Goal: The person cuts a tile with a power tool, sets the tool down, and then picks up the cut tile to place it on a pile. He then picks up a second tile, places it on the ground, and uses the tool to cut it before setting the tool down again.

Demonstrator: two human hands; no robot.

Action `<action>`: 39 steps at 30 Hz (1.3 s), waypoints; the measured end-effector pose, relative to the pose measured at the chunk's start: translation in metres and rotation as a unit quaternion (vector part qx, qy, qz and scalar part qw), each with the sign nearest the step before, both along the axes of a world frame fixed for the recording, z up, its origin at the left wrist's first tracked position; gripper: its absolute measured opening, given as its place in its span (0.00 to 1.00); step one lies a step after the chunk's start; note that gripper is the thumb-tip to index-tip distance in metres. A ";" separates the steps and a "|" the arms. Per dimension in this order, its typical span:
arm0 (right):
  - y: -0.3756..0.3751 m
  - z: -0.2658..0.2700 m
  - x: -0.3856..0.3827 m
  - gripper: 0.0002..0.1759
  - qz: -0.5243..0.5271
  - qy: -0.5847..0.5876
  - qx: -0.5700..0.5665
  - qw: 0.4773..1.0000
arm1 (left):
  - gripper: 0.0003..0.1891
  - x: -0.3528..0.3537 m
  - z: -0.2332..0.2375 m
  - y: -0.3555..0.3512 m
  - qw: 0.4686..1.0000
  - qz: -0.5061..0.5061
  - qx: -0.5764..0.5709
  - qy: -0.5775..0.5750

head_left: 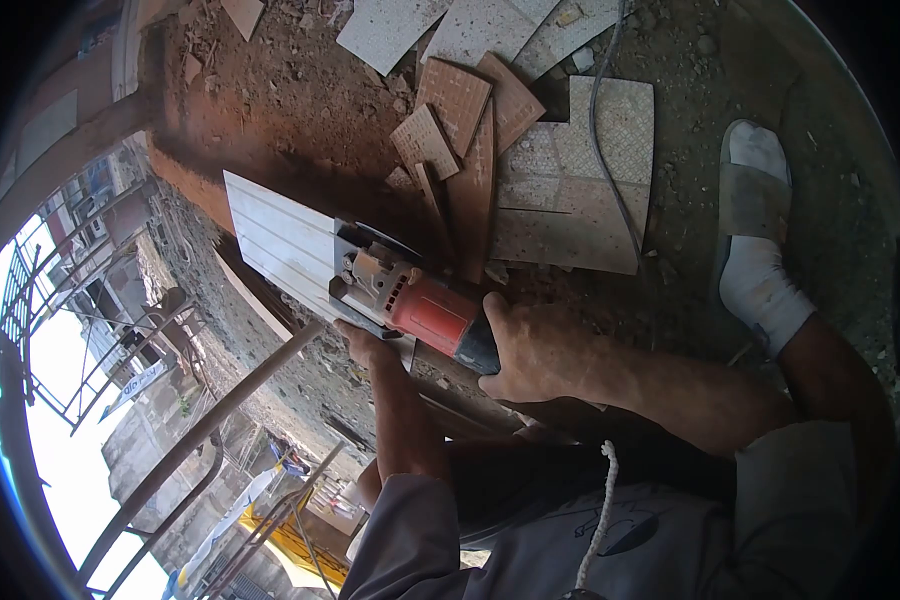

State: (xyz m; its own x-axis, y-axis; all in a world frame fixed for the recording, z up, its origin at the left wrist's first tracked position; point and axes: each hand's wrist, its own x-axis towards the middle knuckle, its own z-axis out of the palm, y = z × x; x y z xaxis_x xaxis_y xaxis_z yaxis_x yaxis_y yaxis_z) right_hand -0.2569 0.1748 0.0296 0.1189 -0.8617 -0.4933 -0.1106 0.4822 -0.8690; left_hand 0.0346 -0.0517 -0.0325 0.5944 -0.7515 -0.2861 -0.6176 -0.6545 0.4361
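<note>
My right hand (515, 345) is wrapped round the dark rear handle of a red power cutter (430, 312). The cutter's metal base rests on a long pale tile (280, 230) with lengthwise lines, and its blade guard faces up the view. My left hand (368, 348) grips the tile's near edge, just beside the cutter base. The palm side of this hand is hidden. Part of the tile is covered by the cutter.
Broken brown tiles (455, 105) lie beyond the cutter. A grey cable (595, 120) crosses patterned tiles (610, 150) on the dirt. My sandalled foot (755, 190) is at the right. A metal pole (210, 420) slants through the lower left.
</note>
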 end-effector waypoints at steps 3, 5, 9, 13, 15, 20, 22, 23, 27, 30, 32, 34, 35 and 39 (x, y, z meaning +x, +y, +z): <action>0.000 0.001 -0.001 0.37 0.001 -0.009 -0.001 1.000 | 0.29 0.001 0.001 -0.001 1.000 0.011 -0.001 0.015; 0.000 0.000 0.000 0.36 0.002 -0.012 0.002 1.000 | 0.29 0.000 0.002 0.000 0.999 0.025 -0.002 0.038; 0.001 0.001 -0.001 0.37 0.001 -0.016 0.002 1.000 | 0.29 0.010 -0.004 -0.002 1.000 -0.024 0.002 0.013; 0.003 0.001 0.000 0.37 -0.005 -0.011 -0.005 1.000 | 0.29 0.028 -0.013 -0.007 0.996 -0.079 0.026 -0.036; 0.003 0.001 0.000 0.37 -0.005 -0.015 -0.003 1.000 | 0.29 0.031 -0.013 -0.009 0.992 -0.094 0.046 -0.068; 0.003 0.002 -0.002 0.37 0.002 -0.016 0.003 1.000 | 0.29 0.014 -0.005 -0.005 0.999 -0.034 0.025 -0.023; 0.004 0.002 -0.002 0.37 0.004 -0.019 0.004 1.000 | 0.29 0.018 -0.006 -0.006 0.998 -0.051 0.030 -0.027; 0.005 0.002 -0.002 0.37 -0.001 -0.015 0.000 1.000 | 0.29 0.019 -0.007 -0.006 0.997 -0.057 0.031 -0.029; 0.007 0.001 0.001 0.37 -0.009 0.002 -0.008 1.000 | 0.29 0.003 0.001 0.001 0.999 -0.036 0.018 -0.011; 0.008 0.002 -0.001 0.37 -0.005 -0.014 -0.005 1.000 | 0.29 -0.002 0.003 0.003 0.993 -0.075 0.044 -0.080; 0.008 0.003 -0.001 0.37 0.000 -0.015 0.001 1.000 | 0.30 0.003 0.000 -0.001 0.989 -0.085 0.059 -0.107; 0.009 0.002 0.000 0.37 0.003 -0.016 0.007 1.000 | 0.28 0.012 -0.006 -0.006 0.997 -0.054 0.039 -0.050; 0.010 0.002 0.001 0.38 0.001 -0.015 0.005 1.000 | 0.28 0.016 -0.009 -0.008 0.998 -0.044 0.032 -0.031; 0.013 -0.001 0.005 0.39 -0.005 -0.014 0.005 1.000 | 0.32 -0.030 0.009 0.007 0.985 0.086 -0.055 0.140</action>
State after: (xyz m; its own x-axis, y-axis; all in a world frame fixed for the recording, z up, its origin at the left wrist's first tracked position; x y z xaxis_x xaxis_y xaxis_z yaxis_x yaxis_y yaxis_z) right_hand -0.2520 0.1876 0.0290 0.1245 -0.8574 -0.4993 -0.0823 0.4926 -0.8664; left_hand 0.0048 -0.0443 -0.0239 0.6246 -0.6828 -0.3791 -0.3478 -0.6778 0.6477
